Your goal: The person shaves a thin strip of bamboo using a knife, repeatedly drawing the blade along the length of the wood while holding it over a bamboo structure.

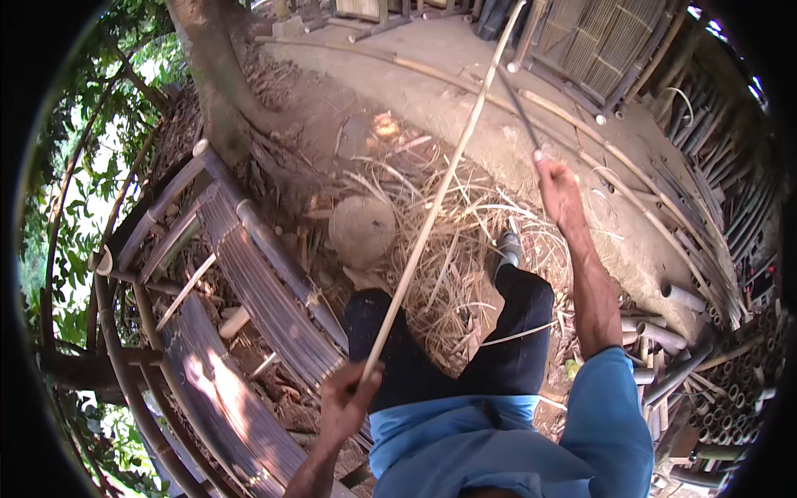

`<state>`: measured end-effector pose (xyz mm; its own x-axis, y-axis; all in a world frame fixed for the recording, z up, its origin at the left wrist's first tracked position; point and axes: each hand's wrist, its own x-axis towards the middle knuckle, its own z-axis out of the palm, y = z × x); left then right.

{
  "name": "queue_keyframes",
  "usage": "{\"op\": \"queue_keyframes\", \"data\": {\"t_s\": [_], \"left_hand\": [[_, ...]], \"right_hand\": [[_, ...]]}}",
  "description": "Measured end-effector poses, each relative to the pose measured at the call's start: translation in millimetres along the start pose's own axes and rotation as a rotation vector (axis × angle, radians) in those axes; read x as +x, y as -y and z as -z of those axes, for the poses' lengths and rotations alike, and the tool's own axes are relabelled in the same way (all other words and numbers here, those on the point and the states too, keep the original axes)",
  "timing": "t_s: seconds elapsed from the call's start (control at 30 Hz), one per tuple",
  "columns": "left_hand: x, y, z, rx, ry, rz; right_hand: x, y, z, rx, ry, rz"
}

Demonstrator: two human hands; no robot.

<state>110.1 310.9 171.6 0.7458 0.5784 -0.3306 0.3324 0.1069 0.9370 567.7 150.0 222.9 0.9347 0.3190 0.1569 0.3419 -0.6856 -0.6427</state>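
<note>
A long pale bamboo strip [442, 187] slants from near my lap up to the top edge of the view. My left hand [349, 400] is closed around its lower end, beside my left thigh. Out ahead and to the right, my right hand [559, 191] is closed on the handle of a knife [520, 114]. Its narrow dark blade points away from me, up toward the strip. Whether the blade tip touches the strip, I cannot tell. The fist mostly hides the handle.
A round wood stump [362, 230] stands ahead, among heaped bamboo shavings [448, 286]. At left is a slatted bamboo bench [266, 274], with a tree trunk [217, 91] beyond. Bamboo poles [614, 153] edge the raised earth ledge; cut bamboo tubes [730, 407] are stacked at right.
</note>
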Motion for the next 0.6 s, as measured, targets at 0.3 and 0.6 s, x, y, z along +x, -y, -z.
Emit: {"op": "queue_keyframes", "data": {"t_s": [0.3,0.6], "left_hand": [[65,-37,-37,0.096,0.133,-0.192],[15,-8,-25,-0.002,0.146,-0.031]], "right_hand": [[-166,46,-57,-0.168,0.346,0.73],[9,-14,-9,-0.24,0.15,0.045]]}}
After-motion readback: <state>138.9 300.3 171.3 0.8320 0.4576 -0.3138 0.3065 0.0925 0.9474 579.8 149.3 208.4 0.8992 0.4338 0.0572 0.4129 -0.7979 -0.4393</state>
